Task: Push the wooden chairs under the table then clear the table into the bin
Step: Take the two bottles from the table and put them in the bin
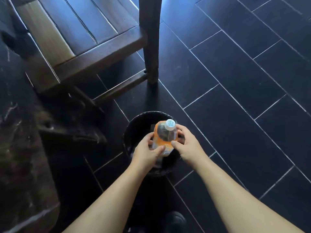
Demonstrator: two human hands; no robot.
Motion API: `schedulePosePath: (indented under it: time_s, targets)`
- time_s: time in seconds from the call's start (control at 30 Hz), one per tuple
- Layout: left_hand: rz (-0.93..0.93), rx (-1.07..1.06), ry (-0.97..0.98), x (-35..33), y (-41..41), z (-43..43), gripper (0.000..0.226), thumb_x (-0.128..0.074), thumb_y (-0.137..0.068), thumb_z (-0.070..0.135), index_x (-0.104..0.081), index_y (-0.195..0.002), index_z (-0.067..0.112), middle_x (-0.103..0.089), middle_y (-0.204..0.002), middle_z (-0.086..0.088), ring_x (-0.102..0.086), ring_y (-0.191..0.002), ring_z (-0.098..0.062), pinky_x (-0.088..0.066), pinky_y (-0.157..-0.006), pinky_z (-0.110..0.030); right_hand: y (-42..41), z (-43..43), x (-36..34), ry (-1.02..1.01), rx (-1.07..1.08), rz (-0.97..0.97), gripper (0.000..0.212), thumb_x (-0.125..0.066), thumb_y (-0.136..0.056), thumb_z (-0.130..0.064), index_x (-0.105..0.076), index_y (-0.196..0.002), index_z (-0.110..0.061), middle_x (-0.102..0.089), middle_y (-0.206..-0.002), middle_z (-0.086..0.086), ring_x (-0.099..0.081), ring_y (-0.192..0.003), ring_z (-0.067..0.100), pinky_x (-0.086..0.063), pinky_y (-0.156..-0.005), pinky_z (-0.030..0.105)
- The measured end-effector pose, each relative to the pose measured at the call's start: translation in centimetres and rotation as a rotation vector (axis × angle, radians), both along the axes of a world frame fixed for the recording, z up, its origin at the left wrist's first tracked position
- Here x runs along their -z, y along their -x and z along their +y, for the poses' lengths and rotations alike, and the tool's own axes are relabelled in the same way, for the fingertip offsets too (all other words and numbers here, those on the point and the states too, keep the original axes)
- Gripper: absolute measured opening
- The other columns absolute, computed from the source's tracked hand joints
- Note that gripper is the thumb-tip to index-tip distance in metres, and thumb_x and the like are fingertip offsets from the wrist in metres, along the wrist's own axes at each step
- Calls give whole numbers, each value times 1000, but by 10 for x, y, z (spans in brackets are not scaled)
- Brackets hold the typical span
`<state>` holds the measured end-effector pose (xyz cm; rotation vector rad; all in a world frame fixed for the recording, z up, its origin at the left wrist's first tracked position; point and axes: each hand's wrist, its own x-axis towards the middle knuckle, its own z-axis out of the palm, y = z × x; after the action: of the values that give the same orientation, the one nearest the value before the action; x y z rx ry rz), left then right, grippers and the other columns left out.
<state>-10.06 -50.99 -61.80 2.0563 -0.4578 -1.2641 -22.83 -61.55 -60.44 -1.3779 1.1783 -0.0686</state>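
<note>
While over the bin [129, 132], bottle [165, 137] between both hands

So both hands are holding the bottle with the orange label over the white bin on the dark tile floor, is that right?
Not quite: the bin is black, not white. The head view shows the left hand and right hand holding the bottle with the orange label over it, on the dark tile floor.

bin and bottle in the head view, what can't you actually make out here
- Bin contents: interior dark, and both hands and the bottle cover its mouth.
- Bottle base and label text: the left hand and right hand fingers wrap it; the print is too small.
- Tabletop: outside the frame, so what remains to clear is unknown.
- Wooden chair: its back is cut off by the top edge.
</note>
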Motion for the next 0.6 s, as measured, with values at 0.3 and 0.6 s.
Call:
schedulePosePath:
  time_s: [0.3, 0.6]
  targets:
    - [-43, 52, 12, -32, 13, -3, 54, -77, -82, 20, -53, -129, 31, -60, -101, 16, -64, -93, -5, -50, -87, -24, 11, 3, -24, 5, 0, 95, 58, -59, -91, -6, -45, -141, -32, -54, -127, -11, -57, -117, 11, -47, -99, 32]
    - [-183, 162, -2, -175, 3, -13, 54, -77, -82, 23, -53, -130, 27, -58, -104, 16, -57, -87, -1, -43, -79, -16, 19, -3, -166, 179, -286, 281, 49, -63, -87, -25, -48, -134, -30, -56, -124, -5, -55, -115, 13, -40, -89, 24]
